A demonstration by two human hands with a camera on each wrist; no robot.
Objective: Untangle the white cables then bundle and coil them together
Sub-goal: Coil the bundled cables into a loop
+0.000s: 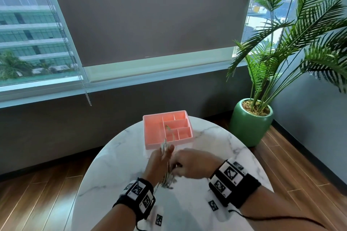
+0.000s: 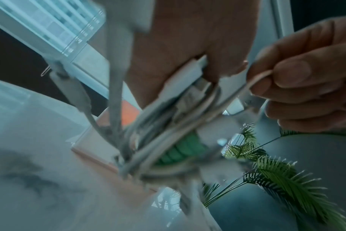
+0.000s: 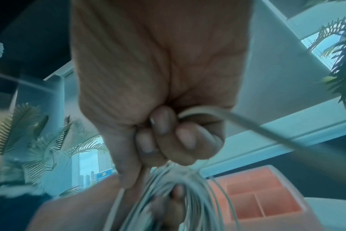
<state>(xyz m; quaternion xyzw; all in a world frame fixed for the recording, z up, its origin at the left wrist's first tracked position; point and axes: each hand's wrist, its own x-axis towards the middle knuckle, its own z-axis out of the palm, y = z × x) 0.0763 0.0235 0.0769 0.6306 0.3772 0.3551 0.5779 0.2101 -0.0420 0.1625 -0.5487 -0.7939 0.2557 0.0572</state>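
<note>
The white cables [image 1: 166,170] hang gathered in loops above the table [image 1: 112,165], held between both hands. The left hand [image 1: 158,163] pinches the bundle; the right hand [image 1: 189,165] curls round a loose strand. Winding probably goes best with even tension and equal loops.
</note>
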